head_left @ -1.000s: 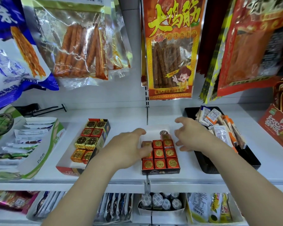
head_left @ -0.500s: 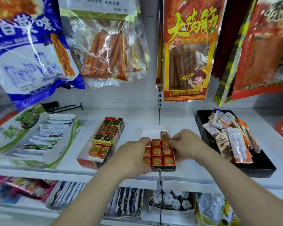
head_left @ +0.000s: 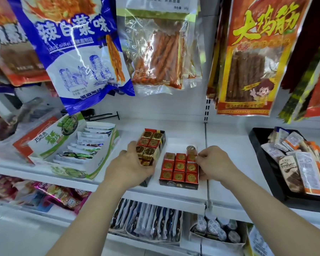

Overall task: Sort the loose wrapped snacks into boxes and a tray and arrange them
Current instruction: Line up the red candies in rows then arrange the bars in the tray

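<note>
The left hand (head_left: pixel 131 163) has moved off the red box (head_left: pixel 178 183) and now straddles the near end of the neighbouring mixed box (head_left: pixel 162 144) of gold and red foil squares, its fingers curled down the sides in a grip, which suggests the red box is nearly settled and its neighbour gets squared up next. The right hand (head_left: pixel 215 163) stays at the red box's right wall, fingertips (head_left: pixel 199 157) pinched on it. That box sits mid-shelf (head_left: pixel 183 128), left of the black tray (head_left: pixel 255 143), its red squares (head_left: pixel 179 166) in neat rows of three, one round-topped piece (head_left: pixel 191 149) behind them
</note>
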A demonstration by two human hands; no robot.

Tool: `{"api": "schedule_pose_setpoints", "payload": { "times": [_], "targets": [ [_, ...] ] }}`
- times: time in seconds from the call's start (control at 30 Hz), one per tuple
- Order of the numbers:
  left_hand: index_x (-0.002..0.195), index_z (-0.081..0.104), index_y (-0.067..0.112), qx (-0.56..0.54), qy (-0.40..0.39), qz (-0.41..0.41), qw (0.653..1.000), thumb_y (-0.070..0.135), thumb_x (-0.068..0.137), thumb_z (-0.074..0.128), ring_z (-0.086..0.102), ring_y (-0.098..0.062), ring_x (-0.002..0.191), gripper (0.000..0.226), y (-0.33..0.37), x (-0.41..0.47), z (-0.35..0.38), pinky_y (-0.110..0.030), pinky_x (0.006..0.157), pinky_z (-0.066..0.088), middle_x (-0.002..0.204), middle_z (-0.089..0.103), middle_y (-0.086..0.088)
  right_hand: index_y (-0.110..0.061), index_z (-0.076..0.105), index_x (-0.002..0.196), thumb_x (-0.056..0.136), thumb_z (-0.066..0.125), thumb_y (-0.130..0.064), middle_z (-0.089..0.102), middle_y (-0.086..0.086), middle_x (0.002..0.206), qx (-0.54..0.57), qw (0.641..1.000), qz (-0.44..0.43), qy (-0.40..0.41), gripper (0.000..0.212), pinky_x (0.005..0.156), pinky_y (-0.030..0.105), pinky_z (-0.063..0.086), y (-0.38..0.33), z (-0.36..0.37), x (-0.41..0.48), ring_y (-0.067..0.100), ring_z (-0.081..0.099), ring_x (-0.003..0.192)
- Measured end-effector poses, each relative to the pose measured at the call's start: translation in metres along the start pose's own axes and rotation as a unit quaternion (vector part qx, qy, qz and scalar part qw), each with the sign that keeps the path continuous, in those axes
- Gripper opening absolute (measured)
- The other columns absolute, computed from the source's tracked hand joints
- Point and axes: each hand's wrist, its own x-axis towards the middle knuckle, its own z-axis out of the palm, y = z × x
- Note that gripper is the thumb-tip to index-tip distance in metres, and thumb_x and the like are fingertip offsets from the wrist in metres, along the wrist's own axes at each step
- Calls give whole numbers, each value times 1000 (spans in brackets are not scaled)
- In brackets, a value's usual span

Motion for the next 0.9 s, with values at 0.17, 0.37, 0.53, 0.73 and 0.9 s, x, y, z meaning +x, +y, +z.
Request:
{"api": "schedule_pose_setpoints", "payload": {
  "times": [0.17, 0.37, 0.53, 0.73, 0.9],
  "targets": [
    [144, 19, 20, 13, 60, -13, 998, 51, 74, 66, 59, -28, 106, 89, -5, 3, 1, -34, 82, 47, 121, 60, -8, 1, 57, 105, 91, 55, -23, 69, 12, 95, -2, 1000, -24, -12, 28, 80, 49, 56, -14, 10, -13, 30, 68, 87],
    [135, 27, 16, 25, 92, -28, 995, 48, 77, 66, 61, -29, 99, 77, -9, 9, -1, -33, 74, 46, 112, 63, -9, -16, 56, 109, 92, 52, -18, 66, 4, 104, -85, 991, -104, -27, 17, 80, 34, 52, -25, 19, -27, 21, 62, 93],
    [136, 24, 11, 48, 100, -60, 992, 53, 78, 62, 62, -30, 96, 81, -14, 13, -3, -36, 76, 51, 108, 64, -11, -16, 53, 122, 94, 51, -19, 63, 5, 115, -98, 987, -125, -19, 28, 85, 31, 50, -25, 22, -29, 19, 60, 98],
    [139, 32, 14, 133, 122, 20, 983, 54, 82, 52, 35, -32, 133, 72, 12, 6, -6, -49, 106, 33, 142, 41, -10, -10, 43, 136, 98, 49, -26, 57, 7, 126, -95, 988, -125, -6, 41, 85, 27, 43, -29, 7, -42, 21, 55, 109],
    [137, 45, 22, 70, 110, 207, 970, 37, 91, 49, 35, -24, 132, 49, 61, -23, 9, -36, 106, 34, 145, 41, -3, -16, 35, 145, 97, 47, -27, 52, 7, 138, -136, 983, -123, 4, 50, 98, 30, 42, -17, -9, -50, 23, 52, 122]
  ]
}}
